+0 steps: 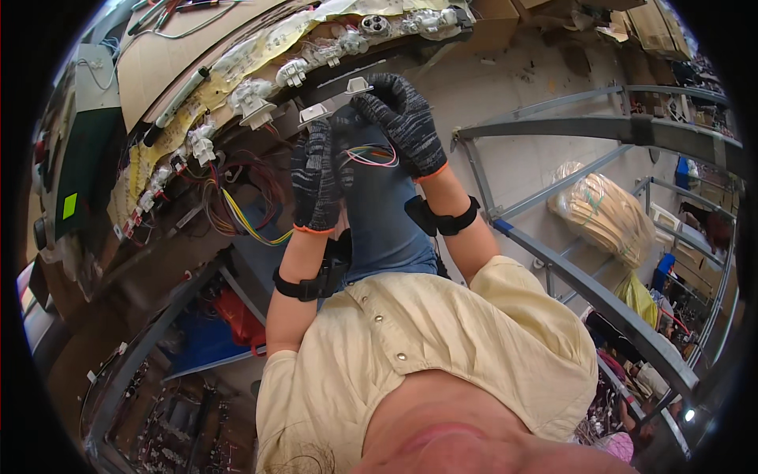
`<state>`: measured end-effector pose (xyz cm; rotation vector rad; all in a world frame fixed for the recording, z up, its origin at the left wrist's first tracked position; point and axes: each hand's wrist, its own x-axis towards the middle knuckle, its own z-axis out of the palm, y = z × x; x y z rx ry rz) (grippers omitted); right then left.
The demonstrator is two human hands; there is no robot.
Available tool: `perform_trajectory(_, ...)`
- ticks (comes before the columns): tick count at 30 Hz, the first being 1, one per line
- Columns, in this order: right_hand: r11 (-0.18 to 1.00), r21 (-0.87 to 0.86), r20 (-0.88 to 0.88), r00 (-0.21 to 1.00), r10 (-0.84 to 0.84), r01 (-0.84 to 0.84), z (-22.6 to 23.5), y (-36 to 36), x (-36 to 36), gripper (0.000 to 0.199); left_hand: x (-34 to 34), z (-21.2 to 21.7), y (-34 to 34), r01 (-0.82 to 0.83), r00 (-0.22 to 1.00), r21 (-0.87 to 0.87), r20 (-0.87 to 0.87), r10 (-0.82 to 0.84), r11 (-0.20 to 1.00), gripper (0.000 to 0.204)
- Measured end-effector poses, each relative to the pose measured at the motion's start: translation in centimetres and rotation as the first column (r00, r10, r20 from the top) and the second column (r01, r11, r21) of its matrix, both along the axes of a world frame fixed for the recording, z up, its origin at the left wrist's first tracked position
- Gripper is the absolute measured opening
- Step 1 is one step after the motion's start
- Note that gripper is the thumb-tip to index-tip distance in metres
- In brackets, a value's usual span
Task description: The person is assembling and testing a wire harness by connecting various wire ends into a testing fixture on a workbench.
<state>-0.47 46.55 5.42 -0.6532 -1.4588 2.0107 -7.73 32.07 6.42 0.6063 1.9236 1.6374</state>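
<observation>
Both hands wear dark grey knitted gloves with orange cuffs and are close together above my jeans-covered leg. My left hand (317, 174) is closed on a flat white plastic connector (316, 114), which sticks out past the fingertips. Slightly farther away, my right hand (404, 120) pinches a second white connector (358, 85). A small loop of thin coloured wires (371, 156) hangs between the hands, below the right palm. My fingers hide where these wires end. The far hand's fingertips lie beside the edge of the board.
A curved work board (229, 79) carries several white connector holders (253, 107) and a marker pen (180, 99). Bundled wires (245, 205) hang under it at left. Metal frame rails (584, 288) stand at right, beside a plastic-wrapped bundle (604, 213). A red bag (235, 316) sits lower left.
</observation>
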Motion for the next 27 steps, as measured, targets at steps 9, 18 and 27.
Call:
perform_trajectory(9,0.940,0.315,-0.022,0.991,-0.131,0.132,0.0,-0.6,-2.1,0.023,-1.5,2.1,2.4,-0.179,0.791,0.089,0.605,0.089,0.980,0.034)
perform_trajectory(18,0.702,0.679,-0.046,0.967,-0.251,0.215,3.4,-1.4,-2.4,0.038,-1.5,-0.5,2.9,-0.234,0.872,0.232,0.480,0.098,0.944,0.034)
perform_trajectory(27,0.563,0.809,-0.067,0.978,-0.196,0.168,3.4,-0.6,-2.7,0.052,-2.2,0.6,3.7,-0.388,0.741,0.172,0.643,0.195,0.905,0.029)
